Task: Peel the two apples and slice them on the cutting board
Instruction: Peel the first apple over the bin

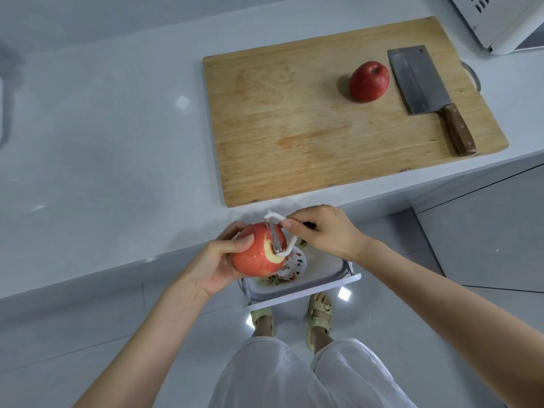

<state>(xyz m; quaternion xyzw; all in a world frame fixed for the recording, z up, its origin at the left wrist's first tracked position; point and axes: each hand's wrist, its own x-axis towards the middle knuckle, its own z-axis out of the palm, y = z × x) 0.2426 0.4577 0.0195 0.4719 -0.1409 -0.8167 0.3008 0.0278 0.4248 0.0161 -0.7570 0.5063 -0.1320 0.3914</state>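
My left hand (219, 260) grips a red apple (254, 254) just past the counter's front edge; a pale strip of flesh shows where skin is off. My right hand (323, 231) holds a white Y-shaped peeler (279, 234) with its blade lying on the apple's bared side. A second, whole red apple (369, 81) stands on the wooden cutting board (294, 136) to the right of its middle. A cleaver (424, 89) with a wooden handle lies on the board right next to that apple.
Below the apple in my hand a white pull-out waste bin (323, 278) holds scraps. The white counter (103, 142) stretches left to a sink edge (3, 113). A white appliance (500, 19) stands at the back right. My feet in sandals stand on the tiled floor.
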